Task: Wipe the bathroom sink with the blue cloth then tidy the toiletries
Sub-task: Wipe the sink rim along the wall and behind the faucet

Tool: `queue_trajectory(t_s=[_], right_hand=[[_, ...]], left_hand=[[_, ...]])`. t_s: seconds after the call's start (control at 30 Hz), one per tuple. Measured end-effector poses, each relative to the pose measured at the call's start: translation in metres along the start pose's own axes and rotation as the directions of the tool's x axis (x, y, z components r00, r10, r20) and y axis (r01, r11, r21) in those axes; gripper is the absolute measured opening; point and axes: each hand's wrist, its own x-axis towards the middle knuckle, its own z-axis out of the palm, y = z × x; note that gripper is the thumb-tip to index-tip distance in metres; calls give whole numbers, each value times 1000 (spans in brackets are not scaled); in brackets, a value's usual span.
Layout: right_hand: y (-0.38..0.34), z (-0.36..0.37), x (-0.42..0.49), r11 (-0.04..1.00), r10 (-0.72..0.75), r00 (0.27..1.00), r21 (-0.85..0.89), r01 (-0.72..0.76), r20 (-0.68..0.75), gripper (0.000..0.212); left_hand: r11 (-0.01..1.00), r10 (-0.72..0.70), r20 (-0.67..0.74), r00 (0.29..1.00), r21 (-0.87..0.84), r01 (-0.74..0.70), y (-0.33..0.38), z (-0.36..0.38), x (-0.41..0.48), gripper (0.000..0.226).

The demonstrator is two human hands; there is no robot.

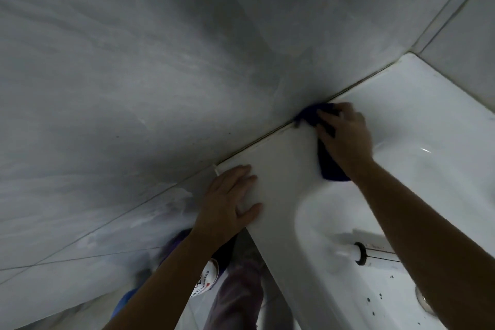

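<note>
The white sink (289, 169) runs diagonally from the lower middle to the upper right, its back rim against the grey tiled wall (160, 61). My right hand (345, 139) presses the dark blue cloth (330, 169) onto the back rim at the dirty wall seam. Its fingers curl over the bunched cloth, which sticks out ahead of the fingertips and behind the wrist. My left hand (230, 201) lies flat with fingers spread on the sink's near corner, holding nothing. No toiletries are in view.
In the basin there are black specks, a metal drain (426, 300) and a white tube with a black ring (359, 253). Below the sink, a round white container with red print (206, 278) stands beside my trousered leg (238, 292).
</note>
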Motion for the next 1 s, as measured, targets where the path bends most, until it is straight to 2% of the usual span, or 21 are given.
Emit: queue_trajectory(t_s=[0.03,0.07,0.1,0.17,0.2,0.27,0.3,0.33,0.37,0.43,0.47,0.5,0.53,0.63,0.67,0.7,0.73,0.8,0.87,0.9,1.0], right_hand=[[11,-3,5,989,146,989,-3,-147,-29,34],[8,-2,1,977,213,976,-13,-214,-51,35],[-7,1,-10,982,189,981,-8,-189,-43,36],[-41,13,-47,992,-108,994,61,109,-9,39],[-50,16,-66,960,-263,964,106,259,31,39],[-31,11,-71,900,-428,900,133,415,81,36],[-10,6,-59,908,-415,908,93,409,51,36],[15,1,-41,953,-303,953,31,303,1,37],[39,-9,-22,992,-124,990,-29,122,-65,38],[73,-19,0,972,227,963,-35,-234,-142,37],[69,-19,-3,947,313,938,-28,-320,-150,37],[55,-16,-15,946,321,937,-7,-325,-140,37],[37,-8,-33,971,237,962,33,-235,-136,37],[5,9,-80,983,-161,986,86,164,-42,35],[16,7,-74,961,-268,963,65,268,-14,34],[34,1,-58,953,-301,954,24,301,-13,34],[57,-6,-37,972,-236,971,-29,235,-44,34],[105,-25,9,989,100,986,-95,-114,-137,34],[123,-33,22,915,382,910,-75,-397,-162,36],[115,-30,13,910,396,902,-57,-410,-169,36],[77,-16,-39,987,158,977,11,-158,-140,38]], left_hand=[[1000,3,7,1000,5,-3,0,0,0,50],[1000,4,14,1000,7,-4,0,0,0,50],[1000,1,20,1000,6,-1,-1,1,0,51],[1000,-15,19,1000,8,15,-1,2,0,51],[1000,-16,16,1000,20,16,-1,2,0,52],[999,0,14,1000,39,-1,0,3,1,52],[999,16,12,1000,47,-16,0,2,1,50],[998,33,9,999,58,-33,1,2,2,48],[996,50,7,999,74,-50,1,2,4,47],[992,79,14,997,96,-80,5,3,13,45],[992,90,22,996,91,-92,9,4,19,45],[991,101,29,994,81,-103,14,7,27,46],[991,110,35,993,73,-113,20,9,35,47],[990,130,39,991,49,-132,39,18,58,48],[989,144,39,989,32,-145,44,20,64,48],[986,162,37,986,19,-163,48,23,71,47],[983,184,33,982,15,-185,49,25,79,46],[974,223,30,974,33,-224,51,31,99,44],[970,236,43,971,48,-238,55,39,120,45],[971,230,58,971,48,-233,58,44,129,46],[978,184,133,974,72,-195,65,55,154,52]])
